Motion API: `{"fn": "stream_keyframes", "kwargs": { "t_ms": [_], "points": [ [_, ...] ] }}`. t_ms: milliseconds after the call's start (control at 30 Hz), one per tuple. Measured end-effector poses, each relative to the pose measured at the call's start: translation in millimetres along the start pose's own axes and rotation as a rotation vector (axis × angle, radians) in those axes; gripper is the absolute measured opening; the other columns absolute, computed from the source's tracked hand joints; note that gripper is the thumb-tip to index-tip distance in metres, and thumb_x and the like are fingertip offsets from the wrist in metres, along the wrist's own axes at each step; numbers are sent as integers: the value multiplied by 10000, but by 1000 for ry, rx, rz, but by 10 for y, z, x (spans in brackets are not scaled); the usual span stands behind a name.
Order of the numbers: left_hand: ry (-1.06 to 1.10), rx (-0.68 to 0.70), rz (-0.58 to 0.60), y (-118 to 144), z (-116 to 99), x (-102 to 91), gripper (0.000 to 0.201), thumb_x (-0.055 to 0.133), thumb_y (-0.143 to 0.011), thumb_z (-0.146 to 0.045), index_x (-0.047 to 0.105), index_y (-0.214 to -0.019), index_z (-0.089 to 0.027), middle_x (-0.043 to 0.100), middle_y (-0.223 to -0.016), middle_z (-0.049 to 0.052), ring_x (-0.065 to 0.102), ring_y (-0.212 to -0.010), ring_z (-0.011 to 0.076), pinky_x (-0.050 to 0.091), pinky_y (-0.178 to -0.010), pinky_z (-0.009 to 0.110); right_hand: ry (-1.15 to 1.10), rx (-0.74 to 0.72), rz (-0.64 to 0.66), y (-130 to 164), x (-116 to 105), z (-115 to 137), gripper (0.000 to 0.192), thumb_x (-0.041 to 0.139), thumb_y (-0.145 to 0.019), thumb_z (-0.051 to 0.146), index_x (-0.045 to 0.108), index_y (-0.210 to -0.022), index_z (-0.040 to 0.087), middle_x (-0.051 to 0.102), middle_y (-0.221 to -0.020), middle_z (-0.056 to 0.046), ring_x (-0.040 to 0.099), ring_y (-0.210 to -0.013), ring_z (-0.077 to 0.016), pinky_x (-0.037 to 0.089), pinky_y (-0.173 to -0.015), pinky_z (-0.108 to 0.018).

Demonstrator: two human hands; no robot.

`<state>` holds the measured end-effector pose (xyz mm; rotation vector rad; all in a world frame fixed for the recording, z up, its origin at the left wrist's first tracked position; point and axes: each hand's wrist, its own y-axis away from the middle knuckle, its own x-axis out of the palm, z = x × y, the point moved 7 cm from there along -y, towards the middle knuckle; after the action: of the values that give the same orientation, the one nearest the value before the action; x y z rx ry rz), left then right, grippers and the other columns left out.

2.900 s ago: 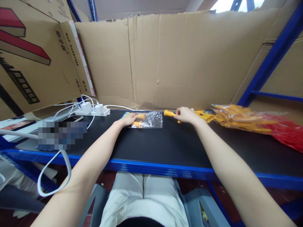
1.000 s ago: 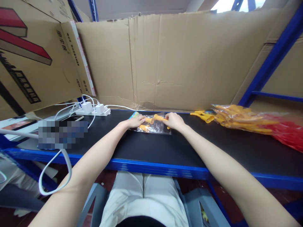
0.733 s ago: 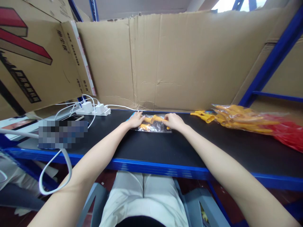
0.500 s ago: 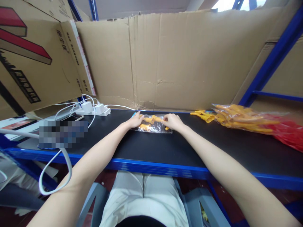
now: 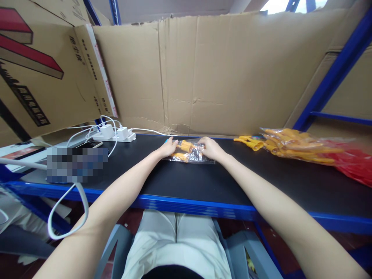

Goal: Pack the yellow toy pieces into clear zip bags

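A clear plastic bag lies on the black tabletop in front of me, with yellow plastic pieces inside it. My left hand grips the bag's left end, where a bit of blue shows beside the thumb. At the opposite end, my right hand has its fingers closed on the bag's right edge; the fingertips are partly hidden. Off to the right lie loose yellow pieces, close to a large clear bag of yellow pieces.
Red bagged items lie at the far right. On the left are a white power strip with plugs and cables, and a blurred-out object. A cardboard sheet stands behind the table; a blue edge runs along its front.
The yellow piece that my right hand held at the bag's opening now lies inside the bag. My right hand has moved onto the bag's right edge. My left hand stays at the left end.
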<state>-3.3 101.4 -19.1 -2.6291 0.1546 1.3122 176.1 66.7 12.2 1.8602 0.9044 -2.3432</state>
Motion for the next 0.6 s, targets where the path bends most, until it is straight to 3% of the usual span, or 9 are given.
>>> {"fn": "stream_keyframes", "kwargs": {
  "t_ms": [167,333,467,600],
  "points": [
    [4,-30,-7,-29,68,-9,635,193,-885,-480,200,-1361,-61,297,-1395,185,296,-1286,260,277,-1013,355,122,198,2,43,-146,-51,235,449,-813,285,641,-849,153,620,-928,-114,571,-910,-218,423,-752,-299],
    [13,-20,-11,-5,45,-13,633,179,-886,-481,224,-1361,-66,278,-1409,169,304,-1284,249,261,-1021,333,109,315,136,76,-46,-144,252,487,-782,337,634,-864,150,644,-902,-134,600,-862,-252,435,-701,-320],
    [18,-20,-15,26,11,-29,630,170,-890,-466,243,-1353,-45,296,-1401,174,307,-1283,248,245,-1030,322,-78,323,87,43,25,-188,194,522,-765,275,656,-845,160,661,-897,-105,609,-847,-206,436,-720,-269],
    [18,-25,-20,22,17,-32,607,160,-890,-462,269,-1339,-67,310,-1396,169,315,-1277,253,248,-1028,339,-388,330,68,15,143,-214,192,553,-751,205,666,-892,140,673,-835,-74,618,-713,-139,453,-677,-219]
  ]
}}
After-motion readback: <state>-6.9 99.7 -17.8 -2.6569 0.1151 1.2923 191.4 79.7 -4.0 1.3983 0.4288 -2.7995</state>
